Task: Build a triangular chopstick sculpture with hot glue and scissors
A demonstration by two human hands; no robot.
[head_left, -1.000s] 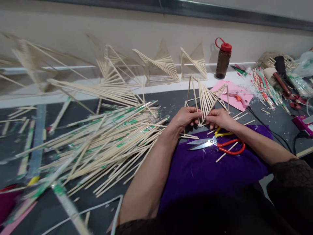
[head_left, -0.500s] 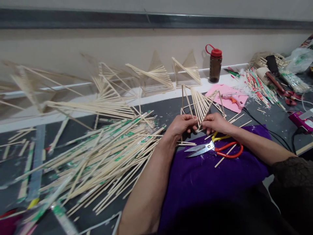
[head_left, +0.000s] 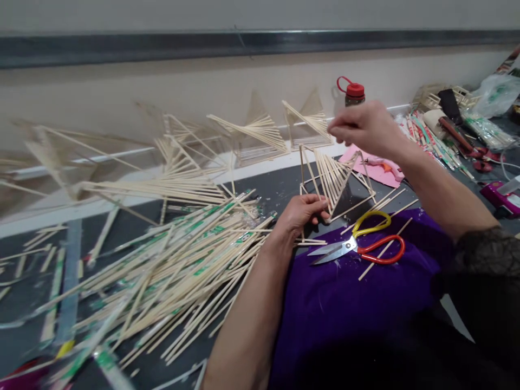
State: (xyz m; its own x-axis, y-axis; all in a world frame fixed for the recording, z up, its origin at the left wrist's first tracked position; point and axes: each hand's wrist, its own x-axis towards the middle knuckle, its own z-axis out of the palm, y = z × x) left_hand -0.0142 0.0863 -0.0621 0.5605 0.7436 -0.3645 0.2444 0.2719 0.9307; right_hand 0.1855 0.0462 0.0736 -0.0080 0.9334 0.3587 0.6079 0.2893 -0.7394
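My left hand (head_left: 304,213) pinches the near lower corner of a wooden stick frame (head_left: 331,176), whose slats fan out in a twisted row. Raised above the frame's right side, my right hand (head_left: 363,130) has its fingers drawn together, in front of the lower part of the water bottle (head_left: 355,92). Whether anything small sits between those fingertips I cannot make out. Scissors (head_left: 353,244) with one yellow and one red handle lie open on the purple cloth (head_left: 325,314), just right of my left wrist. Loose sticks (head_left: 385,247) lie around them.
A big pile of wooden sticks (head_left: 195,260), some in green-marked wrappers, covers the left of the dark table. Finished-looking stick frames (head_left: 252,135) line the wall. A pink glue gun (head_left: 385,165) rests on pink paper (head_left: 377,181). Packets of sticks (head_left: 439,143) lie at the right.
My right hand has let go of the stick frame and risen up and away from it. The left hand keeps its hold on the corner. The scissors' yellow handle now shows fully.
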